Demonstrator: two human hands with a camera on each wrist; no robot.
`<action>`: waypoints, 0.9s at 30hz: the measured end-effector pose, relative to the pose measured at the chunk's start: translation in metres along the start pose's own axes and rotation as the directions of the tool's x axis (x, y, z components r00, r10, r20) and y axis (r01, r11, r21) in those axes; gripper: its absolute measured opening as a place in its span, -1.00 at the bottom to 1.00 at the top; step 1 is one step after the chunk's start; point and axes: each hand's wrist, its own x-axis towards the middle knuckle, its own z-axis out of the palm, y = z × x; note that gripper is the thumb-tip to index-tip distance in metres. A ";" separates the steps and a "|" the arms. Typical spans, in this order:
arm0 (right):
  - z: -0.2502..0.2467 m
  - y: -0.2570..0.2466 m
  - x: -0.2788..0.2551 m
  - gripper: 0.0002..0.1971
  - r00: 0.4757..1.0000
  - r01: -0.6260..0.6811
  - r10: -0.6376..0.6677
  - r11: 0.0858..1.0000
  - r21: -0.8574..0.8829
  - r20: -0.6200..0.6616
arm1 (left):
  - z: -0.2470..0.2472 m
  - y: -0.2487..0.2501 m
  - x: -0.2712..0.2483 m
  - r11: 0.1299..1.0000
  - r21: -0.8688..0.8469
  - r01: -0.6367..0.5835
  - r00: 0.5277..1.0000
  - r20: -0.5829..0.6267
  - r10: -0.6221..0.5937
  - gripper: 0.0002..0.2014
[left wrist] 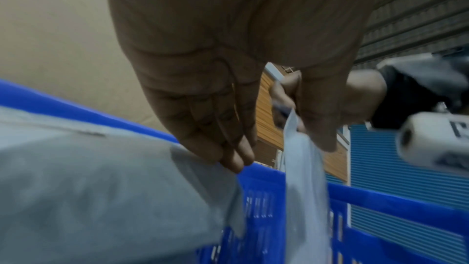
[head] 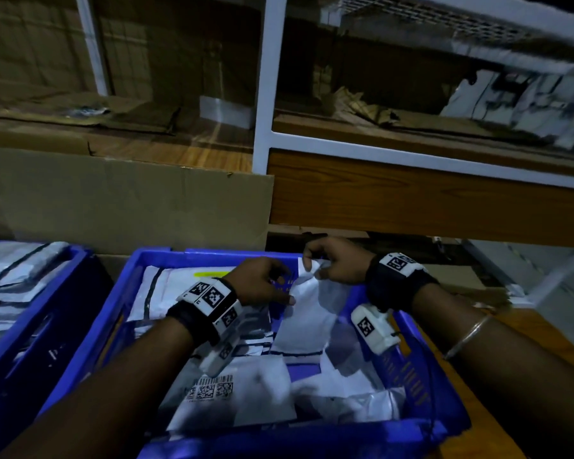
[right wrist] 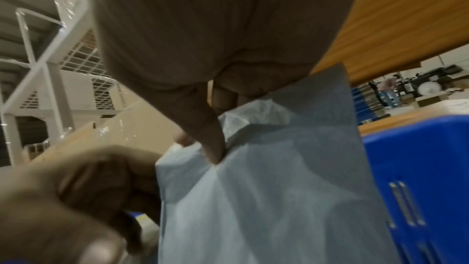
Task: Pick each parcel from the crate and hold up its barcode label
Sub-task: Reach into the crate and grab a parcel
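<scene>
Right hand [head: 337, 260], centre right of head view: thumb and fingers pinching top edge of white parcel [head: 307, 321], lifted upright over far end of blue crate [head: 418, 385]. Left hand [head: 260, 281], centre: fingers loosely extended, thumb tip touching parcel's left edge.

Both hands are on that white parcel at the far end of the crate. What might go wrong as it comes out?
The right hand pinches only the top edge of the white parcel, so the thin bag may slip or tear. Its label is not visible, so it may need turning. The left hand barely touches it, so support is weak.
</scene>
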 end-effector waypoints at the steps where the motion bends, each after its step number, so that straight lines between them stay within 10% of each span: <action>1: -0.003 -0.004 0.000 -0.74 1.000 0.007 -0.007 1.000 0.002 0.013 | 0.002 0.001 0.000 1.000 -0.002 -0.010 1.000 0.002 0.010 -0.47; 6: -0.012 -0.016 -0.001 -0.79 0.999 0.036 -0.036 0.998 0.044 -0.011 | 0.008 0.003 0.000 0.998 0.024 -0.052 0.998 -0.021 0.052 -0.84; 14: -0.019 -0.016 -0.003 -0.76 0.973 0.025 -0.004 0.996 0.089 -0.232 | 0.005 0.001 0.002 0.990 -0.108 -0.090 0.990 -0.116 0.077 -0.87; 18: -0.020 -0.002 -0.006 -0.41 0.925 -0.074 0.146 0.974 0.212 -0.351 | -0.001 -0.001 0.004 0.963 -0.252 -0.093 0.979 -0.201 0.042 -0.82; 23: -0.005 0.014 -0.008 -0.11 0.888 -0.060 0.277 0.861 0.504 -0.367 | -0.012 -0.010 0.004 0.916 -0.391 -0.093 0.963 -0.268 -0.017 -0.90; 27: 0.022 0.020 -0.007 -0.26 0.902 -0.108 0.328 0.800 0.591 -0.279 | -0.019 -0.011 0.003 0.887 -0.452 -0.089 0.941 -0.330 -0.074 -0.85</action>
